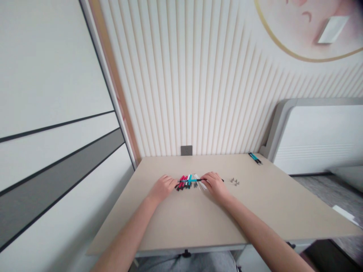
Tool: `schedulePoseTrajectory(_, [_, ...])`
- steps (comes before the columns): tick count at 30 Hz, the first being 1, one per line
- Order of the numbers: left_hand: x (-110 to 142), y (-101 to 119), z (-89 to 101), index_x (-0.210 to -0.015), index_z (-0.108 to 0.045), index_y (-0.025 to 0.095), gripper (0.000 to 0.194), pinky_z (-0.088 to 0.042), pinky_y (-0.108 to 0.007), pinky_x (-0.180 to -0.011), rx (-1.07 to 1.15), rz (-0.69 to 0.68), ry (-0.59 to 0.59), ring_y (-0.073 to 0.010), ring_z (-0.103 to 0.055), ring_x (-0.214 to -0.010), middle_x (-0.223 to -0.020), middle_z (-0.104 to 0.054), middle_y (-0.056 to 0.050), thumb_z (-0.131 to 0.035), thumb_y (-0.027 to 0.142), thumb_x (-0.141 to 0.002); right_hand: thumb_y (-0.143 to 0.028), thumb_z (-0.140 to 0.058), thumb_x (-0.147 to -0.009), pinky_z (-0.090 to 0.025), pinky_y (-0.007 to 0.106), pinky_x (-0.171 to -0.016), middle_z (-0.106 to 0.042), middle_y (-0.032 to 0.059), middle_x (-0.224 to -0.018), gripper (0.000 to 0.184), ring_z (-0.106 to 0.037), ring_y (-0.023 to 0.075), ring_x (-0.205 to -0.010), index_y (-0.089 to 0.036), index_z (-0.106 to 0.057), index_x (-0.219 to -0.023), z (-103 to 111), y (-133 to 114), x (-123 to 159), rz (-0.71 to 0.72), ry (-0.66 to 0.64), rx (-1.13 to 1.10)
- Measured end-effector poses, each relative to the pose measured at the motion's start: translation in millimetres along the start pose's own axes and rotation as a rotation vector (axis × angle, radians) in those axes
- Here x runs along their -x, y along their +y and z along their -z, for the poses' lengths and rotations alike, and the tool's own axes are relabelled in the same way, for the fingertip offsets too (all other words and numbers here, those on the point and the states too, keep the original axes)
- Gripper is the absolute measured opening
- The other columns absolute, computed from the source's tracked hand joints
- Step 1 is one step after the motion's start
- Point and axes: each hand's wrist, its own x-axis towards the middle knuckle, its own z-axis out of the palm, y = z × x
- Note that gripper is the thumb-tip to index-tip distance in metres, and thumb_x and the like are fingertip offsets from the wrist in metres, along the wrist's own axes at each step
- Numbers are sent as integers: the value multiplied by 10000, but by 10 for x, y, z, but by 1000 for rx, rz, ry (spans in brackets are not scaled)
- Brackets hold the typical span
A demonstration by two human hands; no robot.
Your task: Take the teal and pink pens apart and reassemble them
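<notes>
Both my hands hold one blue-and-black pen (193, 180) level across the middle of the table. At its left end the fingers of my left hand (162, 188) are pinched together. My right hand (214, 186) grips the black part on the right, and a dark tip shows beyond its knuckles. Under and behind the pen lie several red, white and blue pen barrels (181, 184) with black ends, side by side. Thin white sticks (202, 185), perhaps refills, lie partly hidden by my right hand. Several small grey cone-shaped pieces (235, 182) stand to its right.
Blue-and-black pens (256, 158) lie at the table's back right corner. The beige table (176, 226) meets a ribbed wall with a dark socket (186, 150). A white cabinet (56, 113) rises on the left, and a grey-white headboard (317, 132) stands at right.
</notes>
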Motion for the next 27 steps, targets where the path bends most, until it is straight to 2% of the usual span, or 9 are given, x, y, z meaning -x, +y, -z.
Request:
schedulePoseTrajectory(7, [40,-48,-1,-1082,-602,154,197,-440,-310,-681,86,39,38,-169,-636,-765,-860,-696,-63,-433,192,-986,-265,-511,-946,-406,342,-794,-672,72,-925,157,-588,206,-880,-217,-660,-954,37,-1,-14,-10,28,26])
schedulePoseTrajectory(15, [59,-53,-2,-1059,-619,170,197,-457,-308,-702,126,53,77,-165,-640,-768,-873,-701,-64,-441,200,-981,-268,-520,-939,-414,353,-804,-658,83,-952,155,-577,217,-901,-225,-666,-965,34,13,-5,2,29,44])
schedulePoseTrajectory(27, [50,-29,7,-1023,-634,167,212,-460,-322,-707,134,-4,56,-177,-630,-789,-853,-696,-69,-428,171,-974,-277,-525,-938,-415,358,-801,-664,83,-935,163,-580,213,-887,-217,-676,-950,10,-8,6,24,15,26])
